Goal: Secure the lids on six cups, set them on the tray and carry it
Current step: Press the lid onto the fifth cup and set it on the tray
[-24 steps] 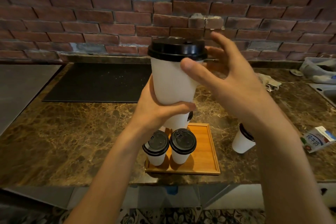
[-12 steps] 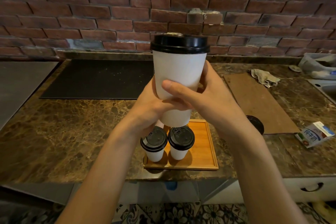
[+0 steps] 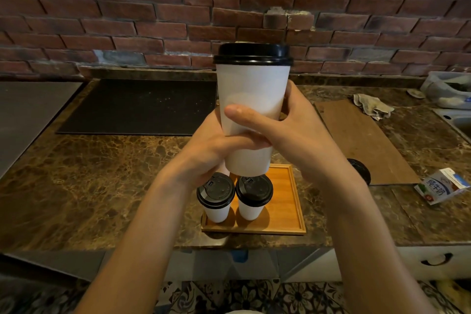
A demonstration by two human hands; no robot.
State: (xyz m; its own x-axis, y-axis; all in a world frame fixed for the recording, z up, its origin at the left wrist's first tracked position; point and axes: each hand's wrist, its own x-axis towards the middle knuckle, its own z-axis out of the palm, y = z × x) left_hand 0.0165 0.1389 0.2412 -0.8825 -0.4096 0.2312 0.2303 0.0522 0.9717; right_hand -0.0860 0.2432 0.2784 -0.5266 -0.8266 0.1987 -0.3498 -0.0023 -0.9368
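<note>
head view: both hands gripped one white paper cup (image 3: 251,99), left hand (image 3: 211,148) wrapped low on its side, right hand (image 3: 288,132) clasped opposite with thumb across the front. it stood upright in the air above the wooden tray (image 3: 283,206), long axis vertical, black lid (image 3: 253,54) on top. two smaller lidded cups (image 3: 216,195) stood on the tray's left side. a milk carton (image 3: 442,188) with chinese characters lay on the brown marbled counter (image 3: 102,173).

small carton (image 3: 443,186) at counter's right, blue characters "纯牛奶"
</note>
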